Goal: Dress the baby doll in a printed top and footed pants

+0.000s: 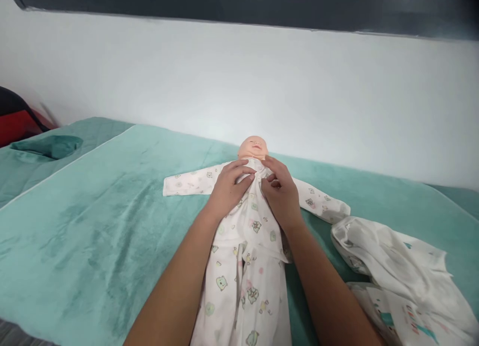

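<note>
A baby doll lies on its back on the green bedding, dressed in a white long-sleeved baby top printed with small animals. Matching baby trousers cover its legs. My left hand pinches the front of the top at the upper chest, just below the doll's neck. Opposite it, my right hand has its fingers curled on the same front, thumb and fingertips on the fabric. The cloth gathers into folds between the two hands. Whatever fastening is under the fingertips is too small to make out.
White baby clothes lie heaped to the right beside the doll's sleeve, with a printed white item below them. A green blanket covers the bed up to the white wall. A red and black object stands far left.
</note>
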Demonstrator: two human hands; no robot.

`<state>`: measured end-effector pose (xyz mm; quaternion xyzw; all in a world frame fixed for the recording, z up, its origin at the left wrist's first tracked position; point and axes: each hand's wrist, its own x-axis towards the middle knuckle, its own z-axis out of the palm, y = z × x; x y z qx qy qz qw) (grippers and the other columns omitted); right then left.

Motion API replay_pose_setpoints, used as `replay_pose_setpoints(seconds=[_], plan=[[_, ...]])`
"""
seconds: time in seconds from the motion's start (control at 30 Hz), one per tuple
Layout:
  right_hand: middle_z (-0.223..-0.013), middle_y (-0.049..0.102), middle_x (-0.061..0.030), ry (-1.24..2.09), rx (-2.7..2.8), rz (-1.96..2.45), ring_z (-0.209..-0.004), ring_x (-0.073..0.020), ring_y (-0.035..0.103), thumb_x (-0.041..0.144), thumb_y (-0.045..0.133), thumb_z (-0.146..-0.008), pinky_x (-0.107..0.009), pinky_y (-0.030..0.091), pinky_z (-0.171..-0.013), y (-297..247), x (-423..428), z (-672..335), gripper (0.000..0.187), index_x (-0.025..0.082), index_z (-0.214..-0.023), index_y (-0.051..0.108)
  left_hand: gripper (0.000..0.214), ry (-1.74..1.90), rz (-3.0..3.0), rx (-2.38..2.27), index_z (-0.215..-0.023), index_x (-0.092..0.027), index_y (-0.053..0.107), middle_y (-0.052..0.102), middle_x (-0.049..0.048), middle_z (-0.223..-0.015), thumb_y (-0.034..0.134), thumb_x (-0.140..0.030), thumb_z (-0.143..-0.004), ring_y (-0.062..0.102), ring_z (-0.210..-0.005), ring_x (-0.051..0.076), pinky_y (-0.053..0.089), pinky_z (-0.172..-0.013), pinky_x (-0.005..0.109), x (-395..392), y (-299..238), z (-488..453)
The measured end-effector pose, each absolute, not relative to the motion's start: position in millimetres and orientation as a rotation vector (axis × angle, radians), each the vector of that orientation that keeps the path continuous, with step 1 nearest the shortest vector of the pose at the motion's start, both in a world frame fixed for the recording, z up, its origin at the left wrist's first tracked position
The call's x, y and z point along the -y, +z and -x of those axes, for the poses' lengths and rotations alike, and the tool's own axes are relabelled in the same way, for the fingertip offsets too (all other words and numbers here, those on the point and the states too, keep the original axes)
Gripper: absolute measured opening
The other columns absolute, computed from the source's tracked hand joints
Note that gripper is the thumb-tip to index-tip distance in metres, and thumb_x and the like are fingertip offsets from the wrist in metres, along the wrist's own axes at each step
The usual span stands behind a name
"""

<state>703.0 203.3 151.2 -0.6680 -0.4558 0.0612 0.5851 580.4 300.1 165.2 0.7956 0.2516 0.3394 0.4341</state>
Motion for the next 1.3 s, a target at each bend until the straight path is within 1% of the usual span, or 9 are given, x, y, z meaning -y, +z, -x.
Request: replay_pose_setpoints(seconds=[0.1,0.17,0.27,0.33,0.6,0.8,0.97,1.13,1.3], plan=[[-0.116,0.068,-0.0050,0.149,1.167,1.622,-0.084,-0.0184,0.058,0.025,0.055,-0.085,-0.036,0.049,-0.079,155.4,-205.4,-706.2,0.033,0.026,-0.115,0.068,0.021,0.840,-1.925,-0.641,-0.096,-0.026,0.073,0.060,0.0020,-0.141,0.055,-0.036,-0.095,0.051,-0.135,0.022,0.034,-0.119,0.040,-299.8,167.0,-580.3],[-0.107,0.068,-0.0046,0.119,1.190,1.618,-0.086,-0.0194,0.058,0.027,0.056,-0.086,-0.036,0.049,-0.080,157.5,-206.4,-706.0,0.023,0.025,-0.105,0.069,0.018,0.829,-1.899,-0.645,-0.093,-0.025,0.072,0.060,0.0015,-0.141,0.057,-0.034,-0.093,0.050,-0.136,0.022,0.034,-0.119,0.040,-299.3,168.3,-579.6],[-0.097,0.065,-0.0030,0.144,1.080,1.595,-0.079,-0.0178,0.057,0.030,0.060,-0.085,-0.033,0.049,-0.071,159.0,-207.3,-704.2,0.009,0.024,-0.087,0.067,0.013,0.799,-1.877,-0.645,-0.092,-0.026,0.072,0.058,-0.0006,-0.143,0.060,-0.024,-0.087,0.048,-0.139,0.022,0.032,-0.120,0.041,-298.6,170.1,-578.4],[-0.095,0.065,-0.0018,0.177,1.012,1.589,-0.076,-0.0166,0.055,0.030,0.062,-0.083,-0.031,0.048,-0.067,159.2,-207.4,-703.9,0.007,0.024,-0.082,0.065,0.015,0.787,-1.879,-0.656,-0.092,-0.027,0.072,0.058,-0.0010,-0.144,0.059,-0.021,-0.085,0.048,-0.139,0.023,0.032,-0.121,0.041,-298.1,171.1,-578.1],[-0.113,0.065,-0.0043,0.247,1.093,1.483,-0.085,-0.0173,0.057,0.029,0.061,-0.082,-0.032,0.048,-0.073,156.8,-207.7,-709.2,0.006,0.024,-0.079,0.062,0.010,0.834,-1.934,-0.666,-0.092,-0.026,0.071,0.059,0.0004,-0.143,0.063,-0.025,-0.085,0.049,-0.137,0.023,0.033,-0.119,0.040,-295.0,169.5,-581.0],[-0.116,0.064,-0.0057,0.277,1.093,1.453,-0.089,-0.0183,0.058,0.030,0.058,-0.082,-0.033,0.047,-0.075,156.7,-206.9,-709.3,0.008,0.023,-0.078,0.057,0.019,0.878,-1.851,-0.645,-0.091,-0.025,0.072,0.063,0.0013,-0.137,0.055,-0.020,-0.087,0.055,-0.131,0.021,0.037,-0.116,0.039,-297.4,168.9,-580.4],[-0.121,0.059,-0.0063,0.331,1.129,1.416,-0.097,-0.0207,0.058,0.030,0.059,-0.082,-0.034,0.048,-0.075,156.8,-205.8,-710.1,0.009,0.023,-0.077,0.060,0.020,0.808,-1.879,-0.582,-0.094,-0.027,0.075,0.060,-0.0003,-0.141,0.057,-0.020,-0.087,0.050,-0.137,0.022,0.033,-0.119,0.039,-300.3,169.2,-577.5],[-0.124,0.058,-0.0064,0.354,1.175,1.412,-0.105,-0.0243,0.058,0.033,0.061,-0.082,-0.036,0.050,-0.075,155.5,-205.0,-714.3,0.011,0.024,-0.075,0.062,0.023,0.824,-1.919,-0.590,-0.094,-0.028,0.074,0.061,-0.0001,-0.140,0.054,-0.018,-0.087,0.048,-0.138,0.021,0.032,-0.120,0.039,-299.7,168.4,-578.2],[-0.125,0.059,-0.0052,0.374,1.204,1.376,-0.109,-0.0250,0.058,0.032,0.060,-0.082,-0.038,0.049,-0.083,154.6,-204.0,-716.1,0.012,0.023,-0.073,0.059,0.025,0.845,-1.896,-0.582,-0.094,-0.027,0.074,0.062,0.0008,-0.137,0.052,-0.018,-0.087,0.048,-0.138,0.021,0.032,-0.120,0.040,-297.3,170.0,-579.9]])
